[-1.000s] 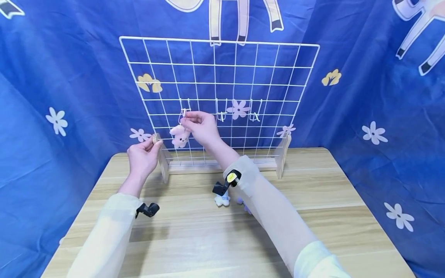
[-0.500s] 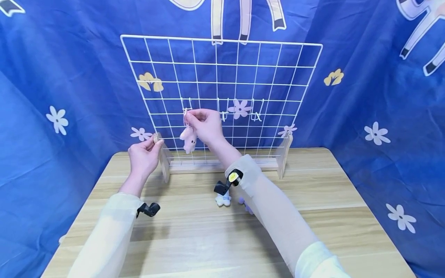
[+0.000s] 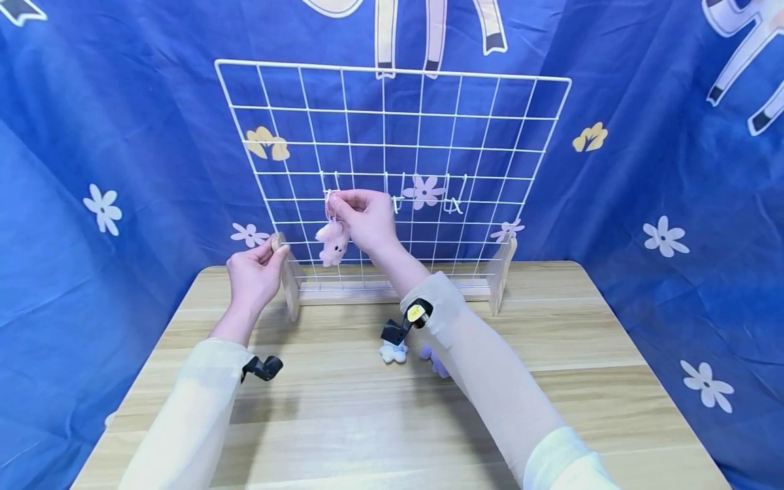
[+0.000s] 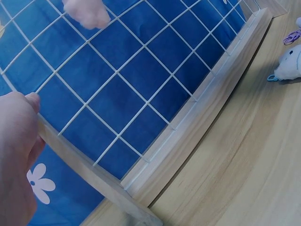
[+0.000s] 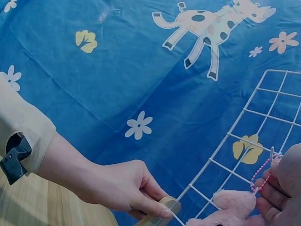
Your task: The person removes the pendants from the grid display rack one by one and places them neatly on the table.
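A small pink plush rabbit keychain (image 3: 332, 243) hangs in front of the left part of a white wire grid (image 3: 392, 71). Its pink bead chain (image 5: 256, 178) is pinched between the thumb and fingers of my right hand (image 3: 369, 221), at the leftmost hook (image 3: 336, 180). In the right wrist view the chain lies close by the upright hook tip (image 5: 272, 151); whether it is looped over cannot be told. My left hand (image 3: 253, 275) grips the top of the stand's left wooden leg (image 3: 290, 292), thumb in front.
Two more hooks hang on the grid to the right, the far one (image 3: 454, 205) in plain sight. A white plush (image 3: 393, 351) and a purple plush (image 3: 435, 362) lie on the wooden table (image 3: 331, 422), partly hidden under my right arm. Blue patterned cloth (image 3: 649, 170) surrounds the table.
My right hand has shifted slightly right and up with the keychain, bringing the chain to the hook. The plush has swung and turned a little. My left hand keeps its hold on the leg.
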The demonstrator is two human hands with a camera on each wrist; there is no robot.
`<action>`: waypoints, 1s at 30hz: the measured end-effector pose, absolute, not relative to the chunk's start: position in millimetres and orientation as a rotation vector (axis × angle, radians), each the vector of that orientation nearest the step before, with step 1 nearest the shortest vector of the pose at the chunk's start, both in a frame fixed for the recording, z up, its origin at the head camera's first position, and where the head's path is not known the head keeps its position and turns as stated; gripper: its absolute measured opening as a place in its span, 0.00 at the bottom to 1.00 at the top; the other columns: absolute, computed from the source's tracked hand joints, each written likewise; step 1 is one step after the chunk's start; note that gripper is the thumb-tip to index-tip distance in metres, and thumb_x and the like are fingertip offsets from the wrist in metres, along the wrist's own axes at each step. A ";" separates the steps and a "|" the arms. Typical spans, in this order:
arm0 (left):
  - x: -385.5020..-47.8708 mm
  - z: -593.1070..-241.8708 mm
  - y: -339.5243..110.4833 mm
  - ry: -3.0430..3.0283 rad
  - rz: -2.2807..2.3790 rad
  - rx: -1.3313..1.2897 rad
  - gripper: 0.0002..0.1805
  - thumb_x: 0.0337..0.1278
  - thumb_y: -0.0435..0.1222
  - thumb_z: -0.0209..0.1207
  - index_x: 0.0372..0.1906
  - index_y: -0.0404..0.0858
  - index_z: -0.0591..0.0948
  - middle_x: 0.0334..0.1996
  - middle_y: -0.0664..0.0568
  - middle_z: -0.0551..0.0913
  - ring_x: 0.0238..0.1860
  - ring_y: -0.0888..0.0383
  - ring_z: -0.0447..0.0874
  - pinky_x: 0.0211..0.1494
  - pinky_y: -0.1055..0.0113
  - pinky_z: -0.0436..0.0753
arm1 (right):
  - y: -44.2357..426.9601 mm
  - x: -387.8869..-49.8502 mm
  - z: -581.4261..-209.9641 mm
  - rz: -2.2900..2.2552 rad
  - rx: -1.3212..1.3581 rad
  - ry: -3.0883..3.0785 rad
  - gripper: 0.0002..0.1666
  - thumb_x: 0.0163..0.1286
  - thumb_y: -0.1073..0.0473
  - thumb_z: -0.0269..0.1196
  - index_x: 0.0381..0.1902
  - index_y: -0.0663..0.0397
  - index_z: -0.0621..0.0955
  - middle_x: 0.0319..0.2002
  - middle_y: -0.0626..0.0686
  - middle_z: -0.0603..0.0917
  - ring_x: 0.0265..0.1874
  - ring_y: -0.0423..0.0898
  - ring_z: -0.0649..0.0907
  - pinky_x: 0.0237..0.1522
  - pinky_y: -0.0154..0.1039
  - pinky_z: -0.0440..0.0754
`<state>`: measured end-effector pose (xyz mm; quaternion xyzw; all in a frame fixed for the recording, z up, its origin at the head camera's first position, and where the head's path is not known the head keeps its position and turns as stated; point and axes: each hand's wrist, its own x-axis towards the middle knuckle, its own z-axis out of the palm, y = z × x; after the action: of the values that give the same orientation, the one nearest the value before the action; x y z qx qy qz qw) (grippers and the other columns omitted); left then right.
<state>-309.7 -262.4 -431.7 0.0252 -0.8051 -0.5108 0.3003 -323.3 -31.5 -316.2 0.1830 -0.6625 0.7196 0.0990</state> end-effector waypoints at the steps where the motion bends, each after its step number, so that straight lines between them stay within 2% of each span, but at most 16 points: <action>1: -310.0 -431.7 -262.4 -2.135 -1.355 0.066 0.22 0.67 0.36 0.72 0.61 0.31 0.84 0.51 0.37 0.86 0.52 0.51 0.88 0.48 0.80 0.85 | -31.2 -323.2 -315.9 2.129 0.546 -1.951 0.05 0.72 0.69 0.71 0.42 0.68 0.90 0.34 0.56 0.92 0.35 0.44 0.91 0.42 0.35 0.92; 10: -310.9 -431.4 -262.1 -2.128 -1.354 0.063 0.21 0.66 0.34 0.72 0.60 0.30 0.84 0.50 0.36 0.86 0.51 0.55 0.89 0.48 0.80 0.85 | -28.2 -317.1 -311.0 2.109 0.599 -1.935 0.05 0.71 0.69 0.71 0.41 0.68 0.91 0.34 0.56 0.92 0.35 0.45 0.91 0.41 0.37 0.92; 30: -310.9 -431.7 -262.2 -2.139 -1.330 0.071 0.21 0.67 0.36 0.72 0.59 0.32 0.84 0.50 0.38 0.87 0.52 0.53 0.88 0.48 0.80 0.85 | -22.9 -299.2 -298.5 2.121 0.709 -1.947 0.07 0.73 0.69 0.70 0.44 0.70 0.89 0.37 0.57 0.92 0.37 0.45 0.92 0.43 0.40 0.93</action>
<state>-310.9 -262.2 -431.7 0.0267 -0.8081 -0.5027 0.3059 -299.2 -22.9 -298.5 0.2382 -0.6542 0.7124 0.0882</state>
